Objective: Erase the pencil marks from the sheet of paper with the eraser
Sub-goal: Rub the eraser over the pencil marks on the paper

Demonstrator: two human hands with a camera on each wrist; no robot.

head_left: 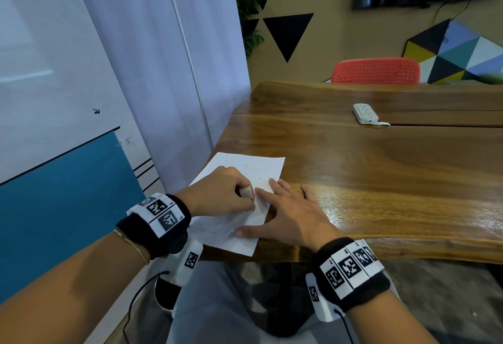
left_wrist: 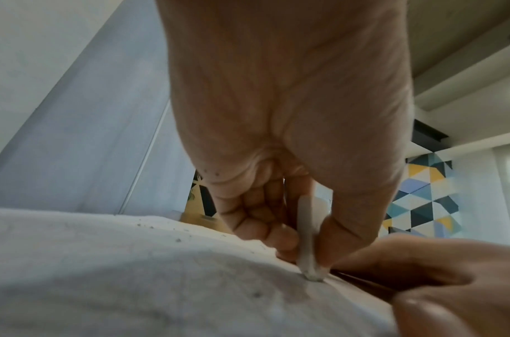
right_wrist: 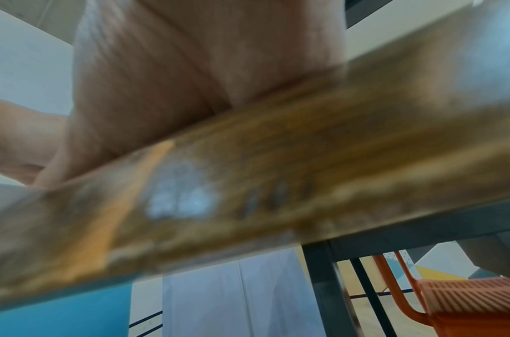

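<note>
Both hands work at the near left corner of the table [head_left: 381,169]: the right hand [head_left: 288,215] lies flat with fingers straight and spread, palm half on the wood and index finger and thumb pressing down the right side of the paper [head_left: 245,166], while the left hand [head_left: 220,194] curls its fingers and thumb round the eraser [head_left: 246,192] and pinches it upright, its lower end touching the sheet just beside the right index finger. From the left wrist view the eraser [left_wrist: 307,241] shows as a thin pale slab held between thumb and fingertips [left_wrist: 279,234], its worn tip down on the paper [left_wrist: 118,262], with small dark crumbs scattered over the white surface. That sheet lies askew, its near corner reaching the table's near edge, and a few faint marks show toward its far end. Behind the table stands a red chair [head_left: 375,71], and far on the right of the wood lies a white power strip [head_left: 365,113]. In the right wrist view the table edge [right_wrist: 276,182] is blurred and the fingers cannot be made out
</note>
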